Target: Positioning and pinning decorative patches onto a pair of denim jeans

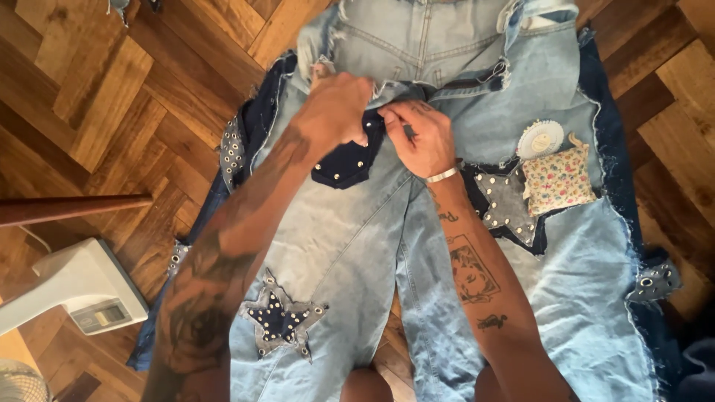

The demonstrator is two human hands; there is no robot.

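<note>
On the spread jeans (335,253), both hands, left (335,112) and right (421,138), pinch a dark studded patch (344,164), apparently to position it.

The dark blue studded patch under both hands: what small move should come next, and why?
Probably press the dark patch flat and fix its upper edge. Both the left hand and the right hand pinch it against the light denim garment, and its lower part lies loose.
</note>
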